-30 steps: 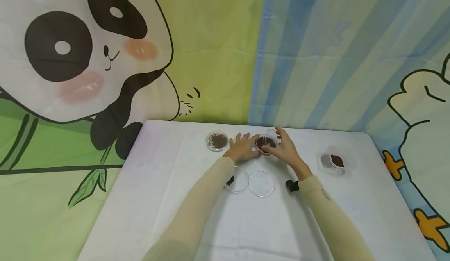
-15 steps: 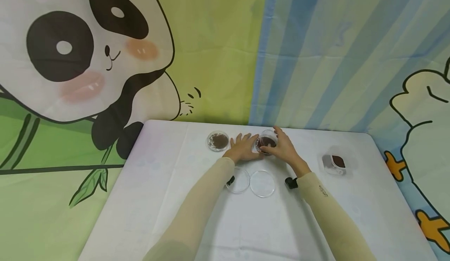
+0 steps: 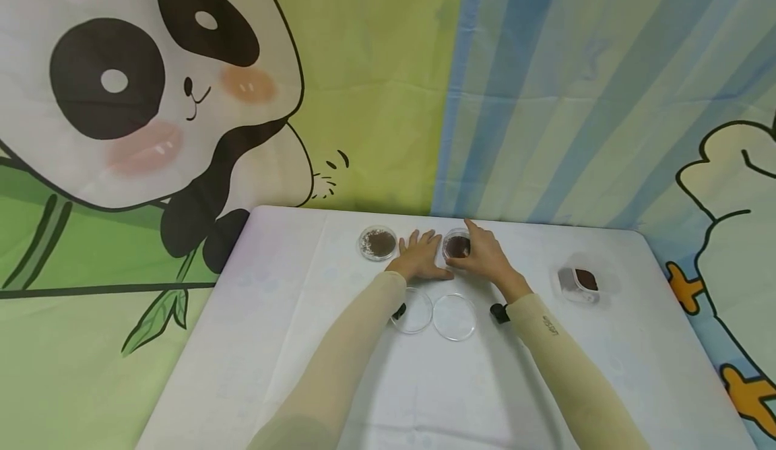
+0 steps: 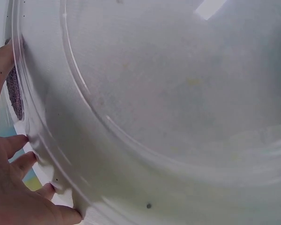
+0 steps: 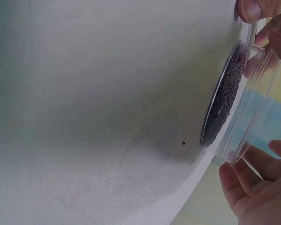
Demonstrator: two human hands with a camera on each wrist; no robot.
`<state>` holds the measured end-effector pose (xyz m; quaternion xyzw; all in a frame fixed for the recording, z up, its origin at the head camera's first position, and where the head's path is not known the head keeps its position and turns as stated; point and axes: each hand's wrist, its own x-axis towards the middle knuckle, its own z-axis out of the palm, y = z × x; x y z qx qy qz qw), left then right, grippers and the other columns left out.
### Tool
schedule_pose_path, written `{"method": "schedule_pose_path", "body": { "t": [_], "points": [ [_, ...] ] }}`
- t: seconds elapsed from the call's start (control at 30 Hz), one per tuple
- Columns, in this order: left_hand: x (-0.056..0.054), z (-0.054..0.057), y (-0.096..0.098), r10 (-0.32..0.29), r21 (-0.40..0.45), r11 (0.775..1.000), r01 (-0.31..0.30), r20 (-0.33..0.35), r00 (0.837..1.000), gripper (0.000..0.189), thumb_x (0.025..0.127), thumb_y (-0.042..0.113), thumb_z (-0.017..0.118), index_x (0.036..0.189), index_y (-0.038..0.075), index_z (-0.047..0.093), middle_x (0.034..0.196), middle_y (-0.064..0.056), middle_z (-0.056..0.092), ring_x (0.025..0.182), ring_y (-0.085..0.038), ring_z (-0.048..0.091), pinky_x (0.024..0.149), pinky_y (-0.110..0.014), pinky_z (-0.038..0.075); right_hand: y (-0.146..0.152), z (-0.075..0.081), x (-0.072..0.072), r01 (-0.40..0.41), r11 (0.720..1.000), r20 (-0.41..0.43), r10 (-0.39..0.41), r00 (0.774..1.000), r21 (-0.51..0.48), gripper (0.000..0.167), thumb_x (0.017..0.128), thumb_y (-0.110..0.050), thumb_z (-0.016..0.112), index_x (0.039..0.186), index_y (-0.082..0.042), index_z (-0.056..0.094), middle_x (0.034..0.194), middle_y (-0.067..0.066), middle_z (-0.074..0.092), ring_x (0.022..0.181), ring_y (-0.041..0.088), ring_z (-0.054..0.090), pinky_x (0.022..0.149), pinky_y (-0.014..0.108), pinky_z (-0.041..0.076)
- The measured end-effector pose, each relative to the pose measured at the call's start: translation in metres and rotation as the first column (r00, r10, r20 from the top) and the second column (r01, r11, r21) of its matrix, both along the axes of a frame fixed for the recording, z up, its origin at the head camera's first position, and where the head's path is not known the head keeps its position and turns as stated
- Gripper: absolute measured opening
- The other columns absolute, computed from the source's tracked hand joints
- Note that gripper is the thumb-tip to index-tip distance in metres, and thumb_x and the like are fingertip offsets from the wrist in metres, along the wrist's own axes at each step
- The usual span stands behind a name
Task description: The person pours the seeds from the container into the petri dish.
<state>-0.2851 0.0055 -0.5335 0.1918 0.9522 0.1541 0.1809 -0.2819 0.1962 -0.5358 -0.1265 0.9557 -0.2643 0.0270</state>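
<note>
In the head view, a clear petri dish with dark, soil-like crumbs stands near the table's back edge. My right hand holds a clear lid by its rim over this dish; the right wrist view shows the lid above the crumbs. Whether its edge touches the dish I cannot tell. My left hand rests on the table left of the dish, fingers spread, thumb close to the dish's near side. Another petri dish of brown crumbs with white specks sits beyond its fingertips, to the left.
Two clear round dish parts lie side by side nearer the front, one partly under the left wrist. A small clear tub of dark crumbs stands at the right. The white table ends against a printed cloth backdrop.
The lid in my right hand has come down from a tilted stance to lie flatter over the dish. The right hand has shifted slightly left. My left hand stays put.
</note>
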Motion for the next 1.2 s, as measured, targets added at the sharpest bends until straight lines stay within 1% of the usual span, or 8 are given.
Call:
{"method": "schedule_pose_path", "body": {
  "t": [0.1,0.23,0.5,0.87,1.03,1.1,1.2],
  "points": [
    [-0.001,-0.001,0.000,-0.001,-0.005,1.000,0.001,0.004,1.000,0.102,0.083,0.064,0.071,0.160,0.017,0.024,0.166,-0.004,0.017,0.151,-0.038,0.006,0.114,-0.066,0.006,-0.001,-0.001,-0.001,-0.001,0.999,0.003,0.001,1.000,0.035,0.112,0.076,-0.042,0.087,0.155,0.006,0.022,0.145,0.033,0.043,0.128,0.054,0.040,0.103,0.067,0.034],
    [-0.002,-0.003,0.000,-0.005,-0.015,1.000,0.005,0.000,1.000,0.103,0.082,0.066,0.070,0.161,0.018,0.023,0.166,-0.003,0.017,0.151,-0.037,0.005,0.114,-0.066,0.006,-0.001,-0.002,-0.002,-0.007,0.998,0.000,0.007,1.000,0.056,0.111,0.076,-0.044,0.086,0.154,0.006,0.024,0.144,0.033,0.044,0.127,0.054,0.041,0.103,0.067,0.034],
    [-0.003,-0.003,0.000,-0.009,-0.021,1.000,0.009,-0.001,1.000,0.105,0.081,0.067,0.071,0.161,0.018,0.023,0.166,-0.003,0.017,0.151,-0.037,0.005,0.114,-0.066,0.006,-0.002,-0.003,-0.002,-0.013,0.999,0.015,0.012,1.000,0.038,0.109,0.077,-0.042,0.086,0.153,0.007,0.026,0.144,0.033,0.044,0.126,0.054,0.042,0.103,0.067,0.034],
    [-0.001,-0.005,0.001,-0.003,-0.026,1.000,0.003,0.004,1.000,0.106,0.080,0.067,0.072,0.161,0.018,0.023,0.166,-0.003,0.016,0.151,-0.037,0.005,0.114,-0.067,0.006,-0.001,-0.013,-0.002,-0.016,0.998,0.001,0.016,1.000,0.059,0.107,0.078,-0.044,0.085,0.153,0.005,0.027,0.144,0.034,0.042,0.128,0.053,0.040,0.104,0.066,0.034],
    [0.001,-0.004,0.001,-0.006,-0.041,0.999,0.006,-0.008,1.000,0.105,0.081,0.067,0.071,0.160,0.017,0.024,0.166,-0.005,0.016,0.151,-0.037,0.006,0.114,-0.066,0.007,-0.001,-0.012,0.000,-0.002,0.999,-0.011,0.003,1.000,0.043,0.107,0.077,-0.044,0.086,0.153,0.003,0.028,0.145,0.035,0.039,0.130,0.054,0.037,0.104,0.066,0.033],
    [0.001,-0.002,0.000,-0.008,-0.046,0.999,0.008,-0.017,1.000,0.103,0.082,0.066,0.071,0.160,0.016,0.026,0.166,-0.007,0.017,0.151,-0.037,0.008,0.115,-0.065,0.009,0.000,-0.010,0.002,0.004,1.000,-0.017,-0.003,1.000,0.029,0.106,0.077,-0.043,0.086,0.153,0.003,0.028,0.145,0.035,0.038,0.131,0.053,0.036,0.105,0.065,0.033],
    [0.001,0.002,-0.002,-0.021,-0.039,0.999,0.020,-0.037,0.999,0.098,0.084,0.062,0.072,0.158,0.013,0.031,0.163,-0.013,0.022,0.149,-0.039,0.015,0.116,-0.061,0.015,0.002,-0.006,0.006,0.012,1.000,-0.019,-0.012,1.000,-0.016,0.103,0.079,-0.040,0.085,0.153,0.003,0.028,0.145,0.034,0.037,0.132,0.052,0.034,0.105,0.064,0.033]
  ]
}}
